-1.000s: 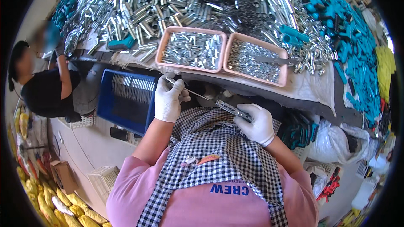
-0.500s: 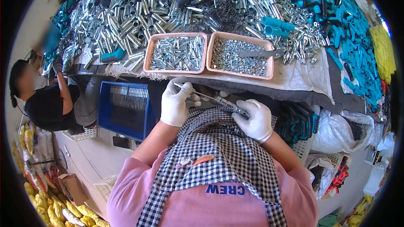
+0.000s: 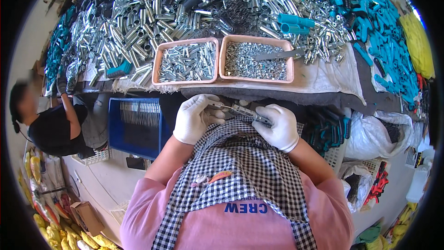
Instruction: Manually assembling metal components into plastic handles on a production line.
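Both my hands wear white gloves and meet in front of my checked apron (image 3: pixel 240 157), just below the table edge. My right hand (image 3: pixel 279 127) is closed around one end of a metal tube assembly (image 3: pixel 247 112), a silvery cylinder with openings along its side. At the tube's other end, my left hand (image 3: pixel 193 119) pinches a thin metal rod (image 3: pixel 224 105) that lines up with the tube. Whether the rod sits inside the tube I cannot tell. Ahead of my hands stand a tray of short metal pins (image 3: pixel 156 75) and a tray of small metal parts (image 3: pixel 292 71).
A metal strip (image 3: pixel 277 55) lies across the right tray. Behind are heaped metal tubes (image 3: pixel 148 28) and teal handles (image 3: pixel 393 51). A blue crate (image 3: pixel 134 134) with thin rods stands left, black-and-teal handles (image 3: pixel 328 132) right. At far left a person (image 3: pixel 58 125) works.
My left hand has turned and lowered, its fingers now closer to the tube's end. The tube has moved slightly left. The whole view has shifted a little.
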`<state>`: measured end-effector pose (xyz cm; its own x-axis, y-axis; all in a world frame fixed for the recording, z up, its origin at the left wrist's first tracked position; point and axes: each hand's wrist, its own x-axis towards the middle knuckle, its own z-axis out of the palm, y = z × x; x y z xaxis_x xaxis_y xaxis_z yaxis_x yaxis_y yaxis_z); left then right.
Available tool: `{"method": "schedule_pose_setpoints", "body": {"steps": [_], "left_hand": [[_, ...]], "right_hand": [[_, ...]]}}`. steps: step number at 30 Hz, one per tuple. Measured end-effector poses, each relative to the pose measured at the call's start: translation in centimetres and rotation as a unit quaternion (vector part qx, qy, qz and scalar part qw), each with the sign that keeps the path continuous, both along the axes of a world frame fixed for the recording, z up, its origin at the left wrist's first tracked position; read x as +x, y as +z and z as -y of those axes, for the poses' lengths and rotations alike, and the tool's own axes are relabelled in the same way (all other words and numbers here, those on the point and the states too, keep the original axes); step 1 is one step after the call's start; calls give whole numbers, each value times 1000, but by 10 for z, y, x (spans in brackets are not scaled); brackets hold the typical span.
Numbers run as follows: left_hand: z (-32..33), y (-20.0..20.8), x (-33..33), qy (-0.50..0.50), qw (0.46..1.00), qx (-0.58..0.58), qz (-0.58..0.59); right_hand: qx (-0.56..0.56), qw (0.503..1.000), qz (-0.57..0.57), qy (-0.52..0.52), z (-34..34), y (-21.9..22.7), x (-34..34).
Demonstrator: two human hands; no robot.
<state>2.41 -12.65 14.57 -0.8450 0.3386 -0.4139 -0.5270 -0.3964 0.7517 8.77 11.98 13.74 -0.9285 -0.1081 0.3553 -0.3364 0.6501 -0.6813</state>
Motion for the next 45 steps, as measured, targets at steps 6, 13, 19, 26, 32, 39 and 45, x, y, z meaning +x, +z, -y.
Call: {"method": "schedule_pose_setpoints", "body": {"steps": [6, 13, 19, 26, 32, 39, 45], "left_hand": [[11, -4, -7, -37, 999, 39, 8], [1, -5, -4, -32, 998, 39, 43], [-11, -8, -3, -103, 987, 77, 101], [-25, 9, 1, -139, 974, -173, -40], [-38, 4, 8, -173, 944, -253, -125], [-61, 29, -7, -208, 909, -287, -218], [-89, 38, -43, -232, 847, -189, -439]], "right_hand": [[-14, 1000, 1, 16, -3, 2, 2], [-4, 1000, 14, 3, -4, 1, 1], [-28, 999, -10, 24, -4, 1, -3], [-38, 999, -12, 22, -6, 0, 1], [-38, 998, -37, 25, -6, -3, -5], [-89, 996, -23, 4, -23, -2, -7], [-162, 984, -15, -70, -39, 5, 0]]}}
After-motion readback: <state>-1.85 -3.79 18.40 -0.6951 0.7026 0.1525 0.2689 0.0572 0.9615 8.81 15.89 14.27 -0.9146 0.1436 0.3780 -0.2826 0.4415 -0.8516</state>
